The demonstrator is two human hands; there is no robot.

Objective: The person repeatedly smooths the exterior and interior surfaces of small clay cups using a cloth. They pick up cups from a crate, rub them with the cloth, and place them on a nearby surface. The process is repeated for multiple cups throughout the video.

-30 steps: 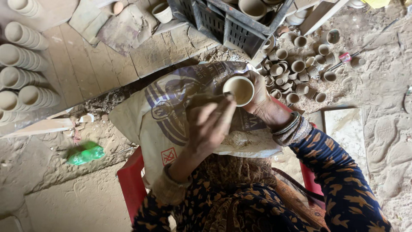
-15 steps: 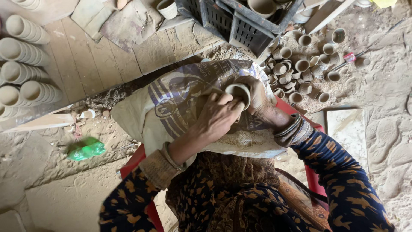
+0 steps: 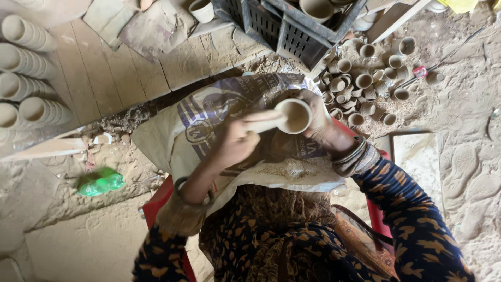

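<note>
My right hand (image 3: 319,116) grips a small pale clay cup (image 3: 295,116) from the right side, its mouth turned up towards the camera. My left hand (image 3: 235,143) holds a pale stick-like tool (image 3: 261,123) whose end touches the cup's left rim. Both hands hover over a printed woven sack (image 3: 219,112) spread across my lap, with clay dust (image 3: 289,169) lying on it.
Several small clay cups (image 3: 360,81) lie heaped on the dirt to the right. Rows of stacked cups (image 3: 28,78) rest on wooden boards (image 3: 115,73) at the left. A black crate (image 3: 292,26) holds more cups at the top. A green bottle (image 3: 102,181) lies on the ground.
My left hand covered the cup half a second ago; it has drawn back to the left, and the cup's mouth shows again with the tool against its rim.
</note>
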